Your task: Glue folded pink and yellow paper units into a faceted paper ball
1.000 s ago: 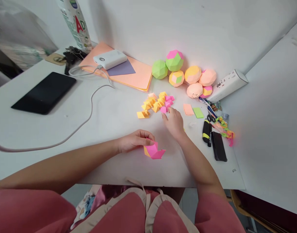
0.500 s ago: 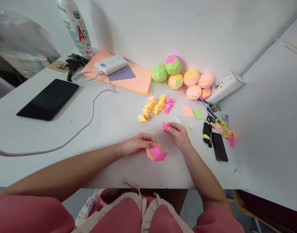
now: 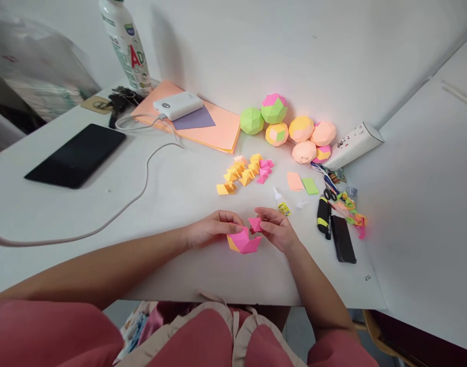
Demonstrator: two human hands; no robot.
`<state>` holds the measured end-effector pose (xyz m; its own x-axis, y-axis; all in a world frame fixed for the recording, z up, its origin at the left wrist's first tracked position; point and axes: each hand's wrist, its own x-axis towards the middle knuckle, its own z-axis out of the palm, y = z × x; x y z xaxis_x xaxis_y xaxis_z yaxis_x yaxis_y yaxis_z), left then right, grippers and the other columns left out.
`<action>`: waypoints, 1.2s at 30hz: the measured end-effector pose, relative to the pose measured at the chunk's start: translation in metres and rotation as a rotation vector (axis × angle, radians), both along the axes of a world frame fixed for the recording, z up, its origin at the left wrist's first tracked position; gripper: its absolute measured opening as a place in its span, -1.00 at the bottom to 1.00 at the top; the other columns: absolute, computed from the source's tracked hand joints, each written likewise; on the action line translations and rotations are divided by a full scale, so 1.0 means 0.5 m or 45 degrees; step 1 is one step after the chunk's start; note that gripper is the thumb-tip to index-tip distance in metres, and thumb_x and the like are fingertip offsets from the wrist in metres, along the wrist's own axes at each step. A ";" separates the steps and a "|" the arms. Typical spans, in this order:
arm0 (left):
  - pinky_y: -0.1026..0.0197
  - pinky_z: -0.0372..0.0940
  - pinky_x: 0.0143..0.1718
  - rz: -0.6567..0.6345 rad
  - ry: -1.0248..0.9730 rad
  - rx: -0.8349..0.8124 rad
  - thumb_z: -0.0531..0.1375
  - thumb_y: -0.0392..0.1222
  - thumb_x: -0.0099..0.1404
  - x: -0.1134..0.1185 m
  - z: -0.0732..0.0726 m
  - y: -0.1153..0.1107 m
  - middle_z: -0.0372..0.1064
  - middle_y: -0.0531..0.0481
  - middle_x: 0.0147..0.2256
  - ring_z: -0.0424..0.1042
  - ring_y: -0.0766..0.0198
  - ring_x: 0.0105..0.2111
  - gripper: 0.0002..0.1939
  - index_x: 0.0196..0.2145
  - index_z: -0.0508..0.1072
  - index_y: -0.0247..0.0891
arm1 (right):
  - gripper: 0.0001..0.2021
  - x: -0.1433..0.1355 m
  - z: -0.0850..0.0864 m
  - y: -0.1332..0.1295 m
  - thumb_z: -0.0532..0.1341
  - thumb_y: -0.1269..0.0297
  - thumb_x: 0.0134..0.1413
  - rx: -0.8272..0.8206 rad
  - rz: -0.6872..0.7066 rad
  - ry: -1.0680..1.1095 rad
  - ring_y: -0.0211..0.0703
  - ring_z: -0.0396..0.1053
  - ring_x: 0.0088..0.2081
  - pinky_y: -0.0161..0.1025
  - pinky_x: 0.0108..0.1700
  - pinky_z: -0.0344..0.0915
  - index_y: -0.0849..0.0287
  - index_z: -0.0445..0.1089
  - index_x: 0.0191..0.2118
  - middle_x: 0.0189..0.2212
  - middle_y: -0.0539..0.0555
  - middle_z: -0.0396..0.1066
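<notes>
A partly built folded-paper shape [image 3: 245,241], pink with a yellow-orange side, is pinched between the thumb and fingers of my left hand [image 3: 214,228]. Just to its upper right, my right hand [image 3: 278,229] grips a small folded pink piece [image 3: 255,224] by its right edge. The two paper parts are very close; whether they touch I cannot tell. Beyond the hands lie folded yellow-orange units [image 3: 239,171] and folded pink units [image 3: 264,171]. A small glue bottle [image 3: 283,208] with a white nozzle lies behind my right hand.
Several paper balls [image 3: 274,108] sit against the wall. At left are a black tablet [image 3: 76,155], a cable, and a white power bank [image 3: 179,105] on peach sheets. At right lie sticky notes [image 3: 310,186], scissors [image 3: 330,194], a cutter and a black phone-like object [image 3: 342,239].
My right hand has moved left and down, bringing the small pink piece beside the larger shape and turning it. The glue bottle is now uncovered. The view has shifted slightly.
</notes>
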<state>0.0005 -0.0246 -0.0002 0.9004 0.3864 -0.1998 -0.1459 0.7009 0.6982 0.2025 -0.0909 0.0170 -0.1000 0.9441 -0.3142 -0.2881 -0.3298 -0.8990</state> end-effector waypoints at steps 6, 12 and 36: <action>0.23 0.25 -0.34 0.019 0.051 -0.003 0.31 -0.25 0.04 -0.001 -0.002 0.000 0.43 -0.03 -0.44 0.37 0.28 -0.43 -0.89 -0.52 0.47 -0.34 | -0.86 -0.007 -0.006 -0.002 0.40 0.29 -0.24 -0.141 -0.082 0.018 -0.31 0.40 -0.49 -0.31 -0.41 0.37 0.14 0.51 -0.44 -0.50 -0.04 0.47; 0.22 0.26 -0.32 0.022 0.090 -0.021 0.32 -0.24 0.04 -0.001 -0.005 0.000 0.45 -0.02 -0.42 0.38 0.28 -0.41 -0.89 -0.49 0.49 -0.33 | -0.84 -0.021 -0.006 -0.004 0.43 0.32 -0.33 -0.182 -0.142 0.043 -0.33 0.39 -0.50 -0.33 -0.43 0.35 0.14 0.51 -0.48 -0.52 -0.04 0.49; 0.25 0.23 -0.30 0.003 0.027 0.068 0.28 -0.29 0.08 -0.003 -0.006 0.001 0.40 0.01 -0.44 0.34 0.32 -0.41 -0.95 -0.49 0.51 -0.33 | -0.87 -0.020 0.003 -0.008 0.41 0.31 -0.26 -0.255 -0.079 0.093 -0.30 0.36 -0.62 -0.30 -0.57 0.29 0.15 0.50 -0.48 -0.57 -0.04 0.47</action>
<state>-0.0008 -0.0242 -0.0034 0.8952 0.3993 -0.1980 -0.1320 0.6620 0.7378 0.1923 -0.0950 0.0183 -0.0731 0.8686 -0.4900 -0.3752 -0.4792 -0.7935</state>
